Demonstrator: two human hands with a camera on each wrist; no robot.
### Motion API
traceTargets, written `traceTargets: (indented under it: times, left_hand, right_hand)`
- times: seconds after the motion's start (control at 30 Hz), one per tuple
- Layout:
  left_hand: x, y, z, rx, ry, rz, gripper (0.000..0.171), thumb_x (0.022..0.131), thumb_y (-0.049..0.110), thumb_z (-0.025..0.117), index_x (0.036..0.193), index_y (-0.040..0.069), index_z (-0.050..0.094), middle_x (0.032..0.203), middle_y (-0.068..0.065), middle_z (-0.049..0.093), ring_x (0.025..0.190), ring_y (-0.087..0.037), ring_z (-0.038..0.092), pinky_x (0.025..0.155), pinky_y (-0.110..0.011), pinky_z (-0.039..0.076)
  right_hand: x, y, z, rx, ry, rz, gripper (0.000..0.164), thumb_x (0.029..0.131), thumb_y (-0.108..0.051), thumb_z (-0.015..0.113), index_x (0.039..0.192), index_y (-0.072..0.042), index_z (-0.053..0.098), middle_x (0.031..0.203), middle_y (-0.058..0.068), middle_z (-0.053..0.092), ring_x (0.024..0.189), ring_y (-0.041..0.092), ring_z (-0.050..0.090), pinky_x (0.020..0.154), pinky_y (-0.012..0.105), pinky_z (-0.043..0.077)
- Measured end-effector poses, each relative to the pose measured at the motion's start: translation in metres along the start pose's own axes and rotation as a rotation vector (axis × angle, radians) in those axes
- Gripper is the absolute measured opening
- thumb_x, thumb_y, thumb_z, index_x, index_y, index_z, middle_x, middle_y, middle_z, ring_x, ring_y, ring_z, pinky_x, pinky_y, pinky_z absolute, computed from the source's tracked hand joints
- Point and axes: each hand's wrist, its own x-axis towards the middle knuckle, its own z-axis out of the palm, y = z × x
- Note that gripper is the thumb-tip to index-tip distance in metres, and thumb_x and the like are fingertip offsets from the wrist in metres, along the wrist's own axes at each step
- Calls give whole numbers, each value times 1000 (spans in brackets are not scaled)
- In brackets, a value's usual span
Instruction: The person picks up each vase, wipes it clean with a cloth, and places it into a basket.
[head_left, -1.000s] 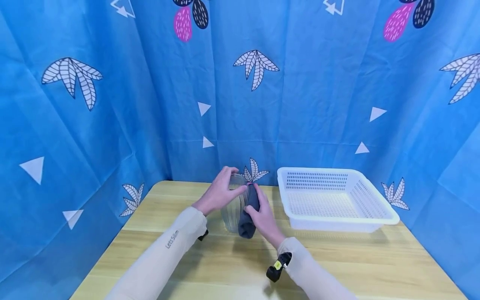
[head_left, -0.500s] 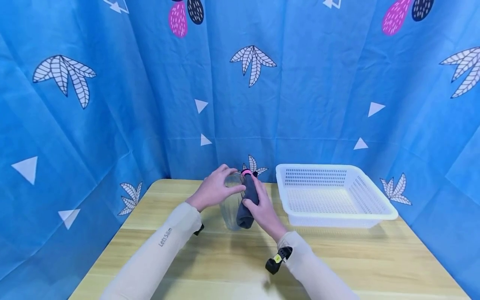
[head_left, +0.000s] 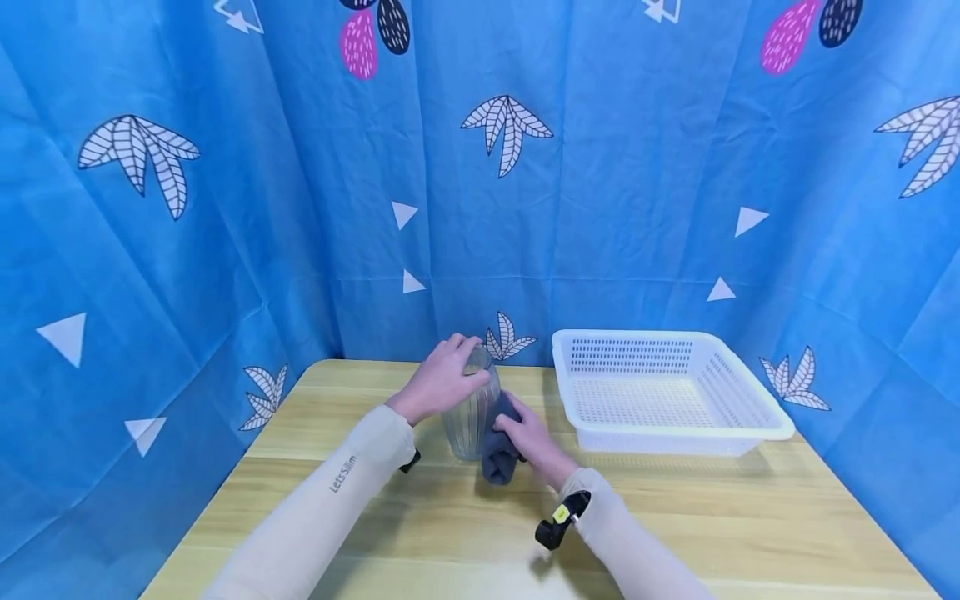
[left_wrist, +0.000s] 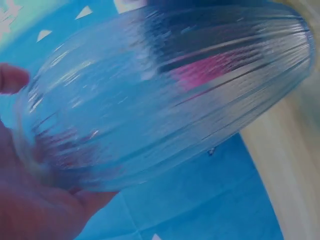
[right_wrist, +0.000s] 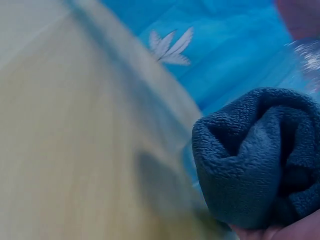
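Note:
A clear ribbed glass vase [head_left: 467,427] stands near the middle of the table, filling much of the left wrist view. My left hand [head_left: 442,382] grips it near the top, its thumb and fingers spread round the upper end. On the vase's right side, my right hand [head_left: 531,439] holds a folded dark grey cloth [head_left: 498,460] against the glass. Through the glass, a pink patch [left_wrist: 207,70] shows beside the dark cloth. Thick plush folds of this cloth appear at the right of the right wrist view; most of the right hand is hidden there.
A white perforated plastic basket [head_left: 675,433] stands on the table's right side. The light wooden table [head_left: 465,550] backs onto a blue patterned curtain [head_left: 630,192], which also closes in the left and right sides.
My right hand and the cloth rose slightly along the vase, then moved down its side. The pink part at the cloth's top no longer shows in the head view. My left hand keeps its hold.

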Motion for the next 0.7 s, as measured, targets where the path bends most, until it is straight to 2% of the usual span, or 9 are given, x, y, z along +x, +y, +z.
traceTargets:
  times: [0.07, 0.13, 0.23, 0.3, 0.37, 0.43, 0.6, 0.67, 0.7]
  left_hand:
    - [0, -1, 4, 18, 36, 11, 66, 95, 45, 53, 150, 10, 44, 146, -10, 47, 134, -32, 44, 111, -50, 38]
    - [1, -3, 4, 16, 61, 30, 62, 96, 43, 54, 148, 10, 47, 142, -9, 50, 130, -31, 46, 109, -49, 39]
    - [3, -4, 3, 8, 87, 54, 58, 97, 42, 54, 145, 10, 49, 138, -9, 52, 126, -31, 48, 107, -48, 40]
    - [5, -4, 2, -1, 100, 68, 56, 98, 43, 54, 144, 10, 51, 137, -9, 53, 126, -31, 49, 108, -48, 40]
    - [6, -4, 3, -9, 103, 73, 54, 100, 43, 53, 143, 11, 53, 137, -9, 53, 126, -31, 49, 108, -48, 39]
    - [6, -4, 4, -16, 100, 73, 53, 100, 43, 53, 142, 11, 53, 137, -9, 53, 127, -31, 49, 109, -48, 39]
    - [5, -5, 9, -23, 92, 74, 53, 100, 43, 54, 143, 11, 53, 137, -9, 53, 128, -30, 49, 109, -49, 39]
    - [4, -6, 10, -17, 95, 74, 53, 100, 44, 54, 143, 11, 53, 137, -8, 54, 127, -30, 49, 109, -48, 39]
    - [4, -6, 11, -16, 99, 74, 53, 100, 44, 53, 142, 12, 53, 136, -8, 54, 127, -30, 49, 108, -48, 39]
  right_hand:
    - [0, -12, -4, 46, 8, -14, 75, 85, -18, 61, 156, -24, 39, 148, 18, 48, 102, 27, 56, 77, 31, 47]
    - [-1, -28, -8, 59, 34, -56, 70, 89, -21, 59, 155, -29, 40, 151, 16, 46, 105, 27, 57, 79, 32, 48]
    - [-2, -49, -12, 99, 55, -134, 57, 99, -29, 53, 154, -35, 40, 158, 11, 39, 123, 29, 55, 96, 40, 48]
    - [-2, -54, -13, 106, 61, -160, 51, 104, -36, 46, 155, -36, 38, 162, 6, 33, 137, 28, 46, 109, 45, 40]
    - [0, -50, -12, 115, 61, -159, 48, 107, -37, 41, 156, -34, 37, 163, 3, 32, 146, 26, 36, 118, 47, 30]
    - [2, -40, -10, 121, 55, -124, 48, 109, -33, 37, 157, -28, 36, 163, 5, 32, 149, 26, 31, 120, 48, 26]
    - [6, -11, -2, -33, 119, -32, 46, 108, -23, 39, 154, -16, 42, 158, 12, 41, 147, 32, 36, 119, 49, 28]
    - [7, -6, 0, -119, 160, -27, 45, 107, -21, 42, 151, -13, 47, 153, 14, 48, 143, 33, 42, 117, 49, 32]
    - [8, -5, 0, -126, 170, -21, 45, 106, -20, 43, 150, -12, 49, 150, 16, 50, 138, 34, 47, 114, 48, 36]
